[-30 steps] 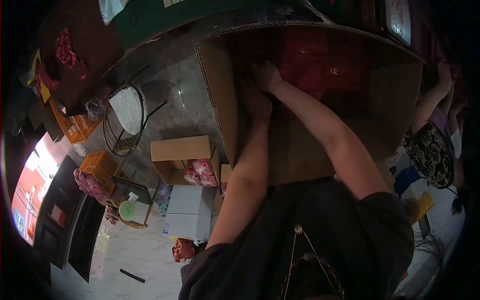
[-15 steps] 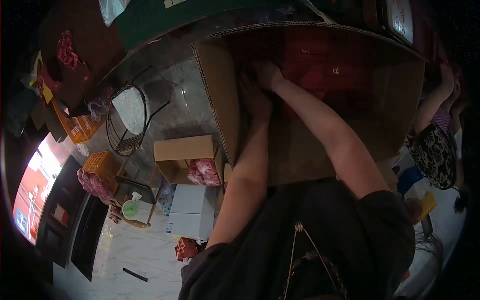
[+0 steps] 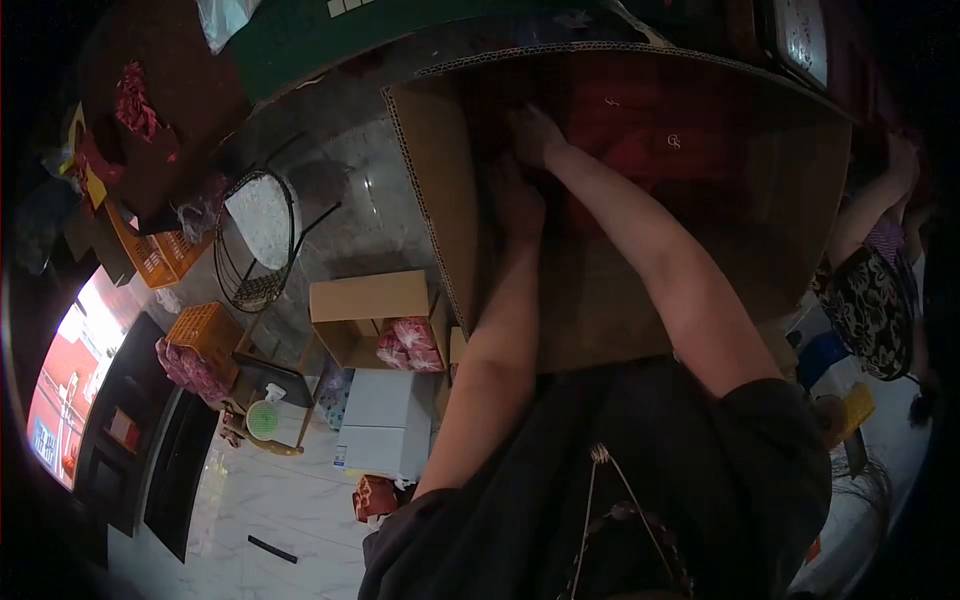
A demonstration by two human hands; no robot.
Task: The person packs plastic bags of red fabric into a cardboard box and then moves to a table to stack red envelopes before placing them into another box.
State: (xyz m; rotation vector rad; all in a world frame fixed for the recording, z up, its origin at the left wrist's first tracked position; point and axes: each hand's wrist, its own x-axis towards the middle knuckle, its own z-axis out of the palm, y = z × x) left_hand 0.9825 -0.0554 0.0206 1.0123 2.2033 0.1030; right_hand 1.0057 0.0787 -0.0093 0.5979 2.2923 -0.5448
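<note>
Both of my arms reach into a large open cardboard box (image 3: pixel 430 165). Inside it, dark red packages (image 3: pixel 650 115) with small gold marks lie towards the far side. My right hand (image 3: pixel 538 136) is at the box's far left, bent at the wrist, beside the red packages. Just nearer to me, my left hand (image 3: pixel 518 200) is low along the left inner wall. Deep shadow covers the fingers of both hands, so what they touch or hold cannot be made out.
On the left stand a wire-framed chair (image 3: pixel 262 220), a smaller open carton (image 3: pixel 368 298) with pink-red packets, white boxes (image 3: pixel 380 425) and orange crates (image 3: pixel 205 335). A green surface (image 3: pixel 400 25) lies beyond the box. At far right, another person's arm (image 3: pixel 870 210) shows.
My right hand has shifted slightly upward in the view, and my left hand a little. The box and the red packages stay in place.
</note>
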